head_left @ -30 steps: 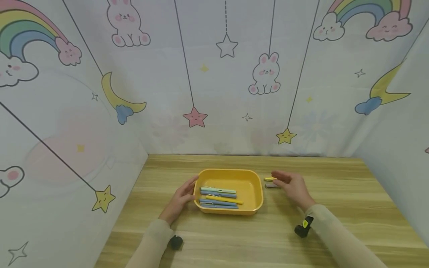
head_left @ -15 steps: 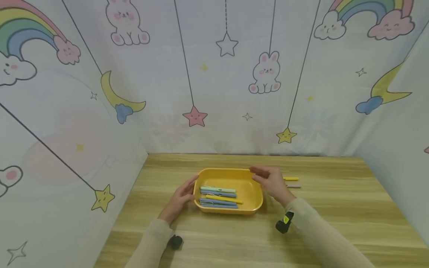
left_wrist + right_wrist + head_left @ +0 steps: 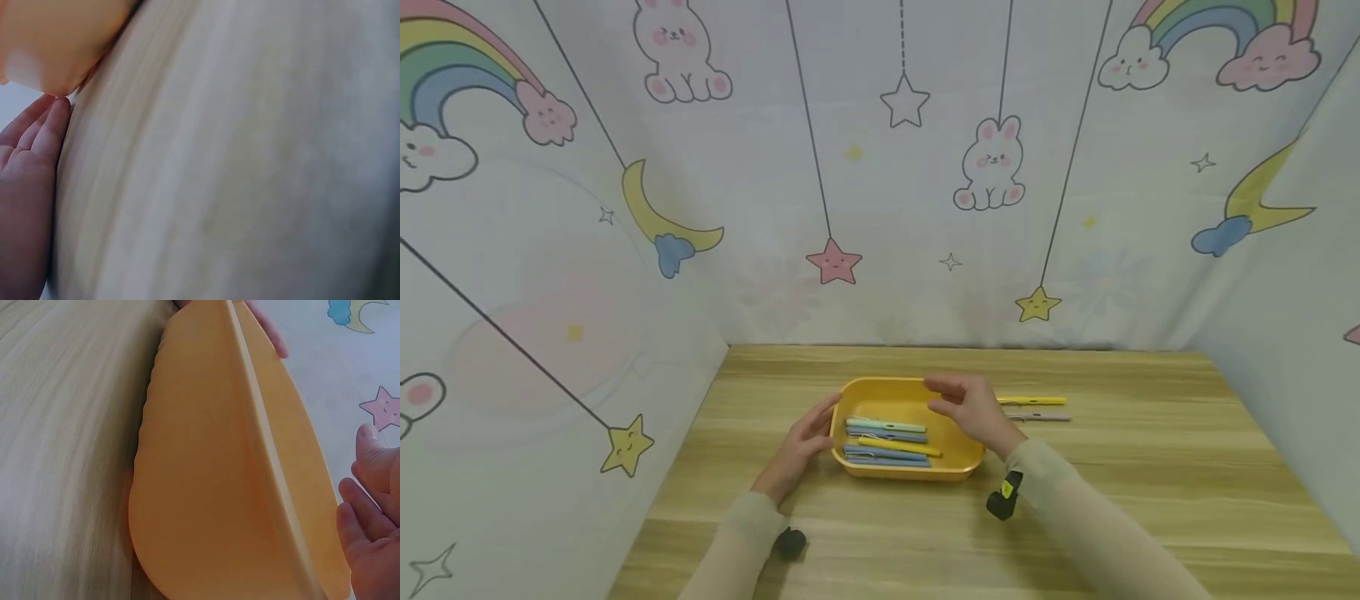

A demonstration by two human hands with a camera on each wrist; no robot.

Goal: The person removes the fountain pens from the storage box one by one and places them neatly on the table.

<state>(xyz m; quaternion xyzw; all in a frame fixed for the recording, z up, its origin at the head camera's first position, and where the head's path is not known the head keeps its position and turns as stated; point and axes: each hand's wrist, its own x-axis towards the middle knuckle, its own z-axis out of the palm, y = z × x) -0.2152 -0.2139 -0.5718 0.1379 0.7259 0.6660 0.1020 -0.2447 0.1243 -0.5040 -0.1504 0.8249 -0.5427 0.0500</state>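
Observation:
A yellow plastic tray (image 3: 910, 472) sits on the table with several pens in its left part: a mint green pen (image 3: 886, 426), a yellow pen (image 3: 898, 447) and blue pens (image 3: 887, 453). My left hand (image 3: 796, 454) rests against the tray's left end, fingers extended; in the left wrist view its fingertips meet the tray wall (image 3: 56, 44). Over the right part of the tray hovers my right hand (image 3: 973, 412), thumb and fingers apart and nothing between them. The right wrist view shows those loosely bent fingers (image 3: 365, 515) beyond the tray's rim.
To the right of the tray, a yellow pen (image 3: 1033, 401) and a greyish-pink pen (image 3: 1041, 416) lie side by side on the wooden table (image 3: 1135, 467). Printed cloth walls (image 3: 895, 208) with rabbits and stars enclose its back and sides.
My right hand has moved left, from above the two pens on the table to above the tray, showing more of those pens. The left hand stays at the tray's end.

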